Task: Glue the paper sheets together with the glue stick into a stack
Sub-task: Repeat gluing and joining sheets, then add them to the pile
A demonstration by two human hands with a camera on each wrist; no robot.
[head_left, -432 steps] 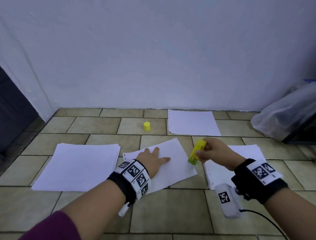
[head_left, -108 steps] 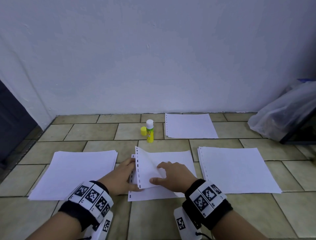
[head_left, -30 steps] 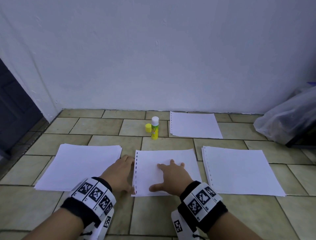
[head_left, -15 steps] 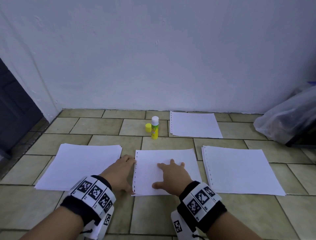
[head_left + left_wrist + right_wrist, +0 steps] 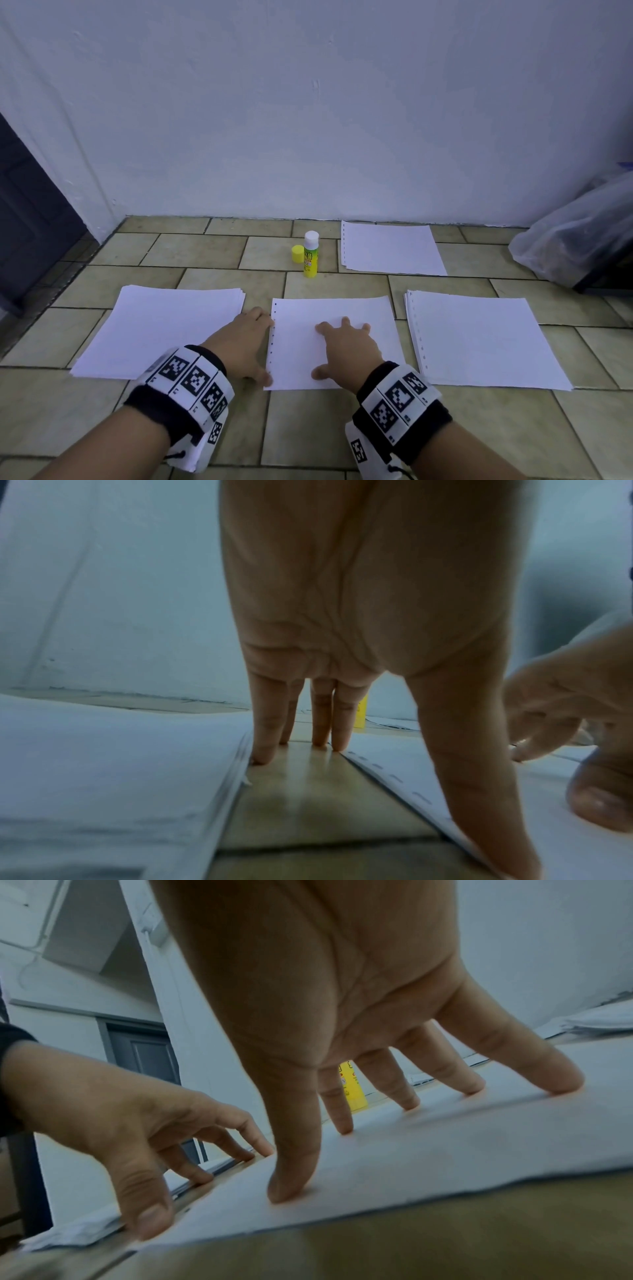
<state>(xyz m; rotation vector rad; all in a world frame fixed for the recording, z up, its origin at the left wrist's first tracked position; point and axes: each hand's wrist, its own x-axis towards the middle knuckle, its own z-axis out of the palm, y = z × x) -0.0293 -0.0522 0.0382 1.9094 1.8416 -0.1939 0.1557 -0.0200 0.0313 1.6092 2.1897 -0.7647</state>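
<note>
A person's right hand (image 5: 346,346) lies spread on the middle paper stack (image 5: 373,315) on a tiled floor (image 5: 308,428), its fingertips (image 5: 291,1191) pressing down on the top sheet, as the right wrist view shows. Just beside it, the left hand (image 5: 239,342) stands on the bare strip of tile along the stack's punched left edge, fingers straight and close together with their tips on the floor, the thumb (image 5: 479,791) reaching down to the edge of the sheets; neither hand holds anything. Both wrists carry black bands with white coded markers (image 5: 191,380). To the left of the hands lies a thicker paper pile (image 5: 161,329), and to the right another punched paper pile (image 5: 486,342), each apart from the middle stack with tile showing between. Farther back the glue stick (image 5: 310,255) stands upright and uncapped, its white top exposed, with the yellow cap (image 5: 297,254) on the floor just beside it on the left. Right of the stick, close to the white wall (image 5: 308,120), lies a fourth paper pile (image 5: 390,250). A clear plastic bag (image 5: 575,240) sits at far right.
</note>
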